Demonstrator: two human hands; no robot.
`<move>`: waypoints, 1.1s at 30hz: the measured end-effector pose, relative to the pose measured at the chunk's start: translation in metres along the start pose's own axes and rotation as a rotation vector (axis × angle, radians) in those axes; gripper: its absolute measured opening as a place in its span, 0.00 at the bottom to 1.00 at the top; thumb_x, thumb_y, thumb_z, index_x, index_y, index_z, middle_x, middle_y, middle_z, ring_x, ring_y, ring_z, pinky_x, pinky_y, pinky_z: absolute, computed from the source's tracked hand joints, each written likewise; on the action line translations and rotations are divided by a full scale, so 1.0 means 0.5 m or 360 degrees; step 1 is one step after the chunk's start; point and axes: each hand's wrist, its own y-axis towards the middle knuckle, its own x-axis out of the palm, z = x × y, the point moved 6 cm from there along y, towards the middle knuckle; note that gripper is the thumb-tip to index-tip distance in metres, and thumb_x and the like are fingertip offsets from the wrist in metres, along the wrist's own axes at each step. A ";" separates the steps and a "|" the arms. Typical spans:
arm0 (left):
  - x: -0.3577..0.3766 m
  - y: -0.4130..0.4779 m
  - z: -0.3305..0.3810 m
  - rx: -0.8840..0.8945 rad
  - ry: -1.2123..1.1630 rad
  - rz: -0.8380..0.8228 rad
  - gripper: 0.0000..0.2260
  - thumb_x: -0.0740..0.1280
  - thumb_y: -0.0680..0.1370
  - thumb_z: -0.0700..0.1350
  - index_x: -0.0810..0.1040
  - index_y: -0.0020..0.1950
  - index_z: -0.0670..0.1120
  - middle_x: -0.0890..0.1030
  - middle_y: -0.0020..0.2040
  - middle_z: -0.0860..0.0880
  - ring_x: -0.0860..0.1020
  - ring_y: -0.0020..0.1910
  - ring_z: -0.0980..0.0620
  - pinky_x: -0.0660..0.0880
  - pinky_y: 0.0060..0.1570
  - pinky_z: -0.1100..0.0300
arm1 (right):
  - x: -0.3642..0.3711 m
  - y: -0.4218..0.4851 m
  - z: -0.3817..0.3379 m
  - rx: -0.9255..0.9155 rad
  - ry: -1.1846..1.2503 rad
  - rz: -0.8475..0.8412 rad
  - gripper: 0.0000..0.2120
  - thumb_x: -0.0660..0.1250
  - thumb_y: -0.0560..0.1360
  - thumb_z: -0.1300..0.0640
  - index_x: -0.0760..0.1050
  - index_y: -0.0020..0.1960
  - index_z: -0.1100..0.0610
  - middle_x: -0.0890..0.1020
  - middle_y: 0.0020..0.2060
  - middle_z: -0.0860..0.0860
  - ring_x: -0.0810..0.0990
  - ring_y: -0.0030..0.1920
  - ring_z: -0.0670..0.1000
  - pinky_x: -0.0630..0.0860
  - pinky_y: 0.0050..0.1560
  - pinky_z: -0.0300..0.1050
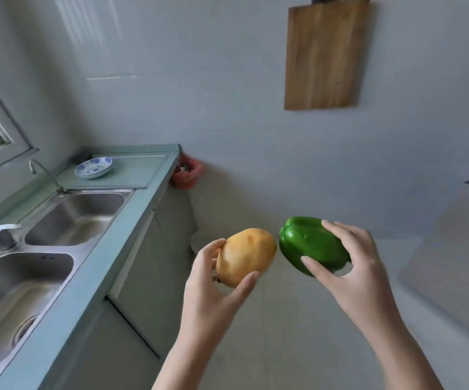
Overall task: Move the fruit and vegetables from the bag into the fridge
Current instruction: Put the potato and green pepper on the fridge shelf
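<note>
At far left, 1 steel sink (pixel 16 277) with 2 basins, set into a green worktop (pixel 120 235); 2 taps (pixel 2 235) along the back edge. Farther back on that worktop, 1 blue-and-white dish (pixel 94 166), well clear of the front edge. Beyond the worktop's far corner, 1 red bag (pixel 186 174) low against the wall. High on the wall, 1 wooden cutting board (pixel 324 54), hanging flat.

In mid-air over the pale floor, 2 pieces of produce, each in 1 hand. Left hand (pixel 210 288) wrapped around 1 yellow potato (pixel 246 256), thumb below, fingers (pixel 213 249) behind. Just beside it, barely apart, 1 green bell pepper (pixel 309 244), gripped by the right hand (pixel 351 268), thumb across the front, fingers over the top. Open floor below and ahead of both hands; cabinet fronts close on the left. At far right, a blurred pale surface, too unclear to identify.
</note>
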 end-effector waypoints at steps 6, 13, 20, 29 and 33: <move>0.205 0.030 0.050 0.0081 0.0002 -0.0284 0.23 0.73 0.60 0.56 0.68 0.51 0.66 0.76 0.50 0.60 0.74 0.46 0.64 0.68 0.41 0.75 | -0.138 -0.010 0.140 0.0204 -0.0104 0.0170 0.27 0.72 0.62 0.52 0.74 0.60 0.57 0.75 0.53 0.55 0.71 0.55 0.43 0.63 0.54 0.22; 0.419 0.073 0.098 0.0178 -0.0072 -0.0583 0.23 0.74 0.61 0.55 0.68 0.50 0.65 0.76 0.49 0.62 0.74 0.45 0.64 0.69 0.40 0.76 | -0.271 -0.016 0.265 0.0433 -0.0272 0.0364 0.27 0.72 0.62 0.51 0.74 0.61 0.55 0.74 0.54 0.52 0.67 0.56 0.31 0.62 0.53 0.21; 0.663 0.149 0.126 0.0220 -0.0238 -0.0899 0.23 0.76 0.62 0.54 0.68 0.50 0.63 0.75 0.50 0.60 0.74 0.45 0.65 0.70 0.39 0.75 | -0.372 0.015 0.390 0.0639 -0.0486 0.0556 0.27 0.73 0.62 0.52 0.74 0.60 0.54 0.73 0.54 0.50 0.67 0.55 0.30 0.62 0.52 0.21; 0.955 0.336 0.223 0.0273 -0.0539 -0.1233 0.21 0.73 0.63 0.54 0.68 0.51 0.62 0.75 0.49 0.60 0.75 0.44 0.66 0.71 0.39 0.75 | -0.485 0.185 0.534 0.0793 -0.0779 0.0718 0.28 0.74 0.64 0.51 0.72 0.62 0.51 0.71 0.57 0.49 0.66 0.57 0.32 0.61 0.52 0.20; 1.052 0.376 0.253 0.0279 -0.0609 -0.1346 0.21 0.73 0.63 0.58 0.68 0.51 0.62 0.75 0.49 0.60 0.75 0.43 0.65 0.72 0.39 0.73 | -0.530 0.230 0.583 0.0831 -0.0829 0.0821 0.28 0.76 0.65 0.53 0.72 0.63 0.51 0.70 0.56 0.48 0.65 0.56 0.30 0.60 0.52 0.20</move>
